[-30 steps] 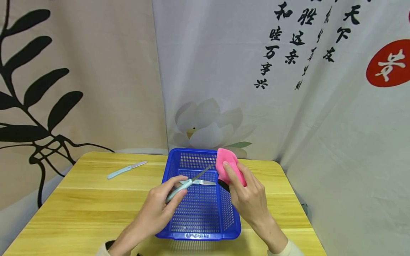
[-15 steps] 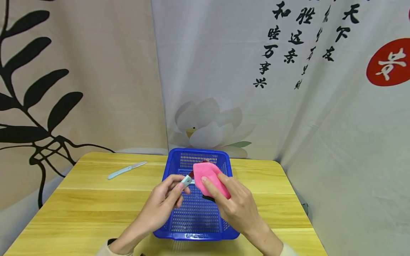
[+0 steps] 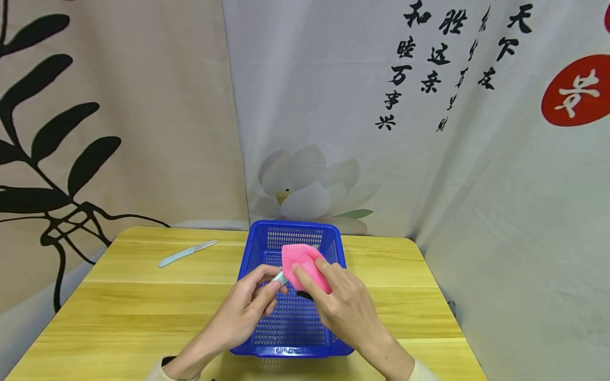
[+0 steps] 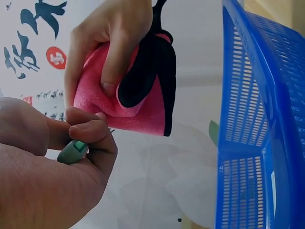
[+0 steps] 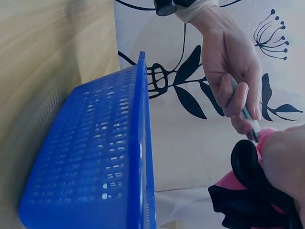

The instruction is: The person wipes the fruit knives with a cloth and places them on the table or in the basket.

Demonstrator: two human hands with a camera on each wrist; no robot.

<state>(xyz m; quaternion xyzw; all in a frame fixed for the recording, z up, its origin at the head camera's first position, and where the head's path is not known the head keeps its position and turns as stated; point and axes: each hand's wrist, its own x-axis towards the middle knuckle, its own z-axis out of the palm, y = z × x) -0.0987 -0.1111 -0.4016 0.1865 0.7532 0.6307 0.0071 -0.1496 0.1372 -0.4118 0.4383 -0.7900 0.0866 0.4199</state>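
My left hand grips the pale green handle of a knife above the blue basket. A pink cloth with black trim is pinched in my right hand and wraps over the blade. Only a bit of blade near the tip shows past the cloth in the head view. In the left wrist view the handle end pokes out of the curled left fingers, close to the pink cloth. The right wrist view shows the handle running from the left hand into the cloth.
A blue plastic mesh basket stands on the wooden table under both hands. Another knife with a pale green handle lies at the table's back left. A printed curtain hangs behind the table.
My right hand has brought the pink cloth left and down onto the knife's blade, then slid it slightly toward the handle. The knife inside the basket is now hidden. The knife on the table stays put.
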